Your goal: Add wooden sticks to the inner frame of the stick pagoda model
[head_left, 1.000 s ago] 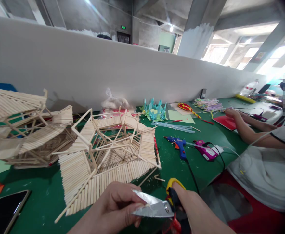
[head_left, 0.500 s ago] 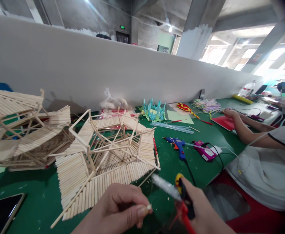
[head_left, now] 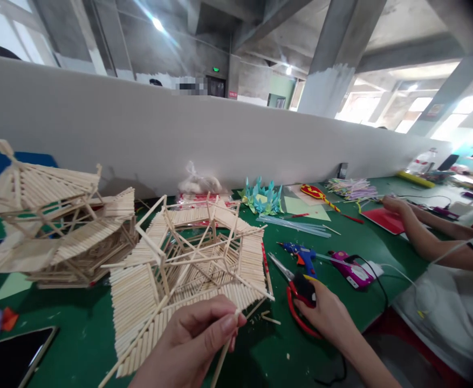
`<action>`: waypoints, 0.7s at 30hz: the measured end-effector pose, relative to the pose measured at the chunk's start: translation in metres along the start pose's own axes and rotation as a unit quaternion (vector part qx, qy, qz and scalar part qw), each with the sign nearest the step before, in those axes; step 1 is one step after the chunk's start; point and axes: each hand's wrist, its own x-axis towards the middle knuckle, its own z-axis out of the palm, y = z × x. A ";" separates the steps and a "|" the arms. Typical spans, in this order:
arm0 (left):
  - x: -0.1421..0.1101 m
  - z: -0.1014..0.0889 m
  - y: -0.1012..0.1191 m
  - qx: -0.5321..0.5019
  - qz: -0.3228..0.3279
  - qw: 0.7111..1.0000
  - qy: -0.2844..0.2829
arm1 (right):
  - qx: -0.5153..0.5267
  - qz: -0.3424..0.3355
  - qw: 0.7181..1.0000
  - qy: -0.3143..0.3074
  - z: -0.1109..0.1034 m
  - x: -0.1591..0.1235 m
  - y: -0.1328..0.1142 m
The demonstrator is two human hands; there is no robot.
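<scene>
My left hand (head_left: 196,337) is closed, pinching a thin wooden stick (head_left: 220,364) between thumb and forefinger. The stick's pale end shows at the fingertips and its shaft slants down below them. My right hand (head_left: 331,310) has its fingers on the handles of scissors (head_left: 295,288) with red, black and yellow grips. Their blades point to the upper left, slightly apart, low over the green table. Just beyond my left hand stands a framework of wooden sticks (head_left: 191,258), with slatted panels around a pentagon-like frame. Short stick pieces (head_left: 271,319) lie between my hands.
A taller stick pagoda (head_left: 58,188) stands left, above a phone (head_left: 18,355). Beyond the scissors are a blue glue gun (head_left: 301,256), a purple power strip (head_left: 351,269), clear glue sticks (head_left: 295,226) and a folded-paper piece (head_left: 262,196). Another person's arm (head_left: 416,234) is at right.
The scissors and my right hand have moved up and away, down to the tabletop near the glue gun. My left hand still pinches the stick, whose shaft now shows. The view has shifted slightly.
</scene>
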 end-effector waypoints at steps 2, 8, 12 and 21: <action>0.005 -0.002 0.006 0.076 0.067 0.995 0.014 | -0.016 -0.016 1.000 0.003 -0.001 -0.001 0.000; 0.012 0.001 0.007 0.283 0.233 0.929 0.048 | 0.087 -0.159 0.977 0.112 -0.037 -0.024 -0.041; 0.009 0.006 -0.003 0.425 0.346 0.831 0.094 | 0.194 -0.348 0.916 0.052 -0.054 -0.037 -0.095; -0.008 -0.012 0.020 0.544 0.427 0.712 0.124 | 0.286 -0.442 0.850 0.013 -0.038 -0.029 -0.143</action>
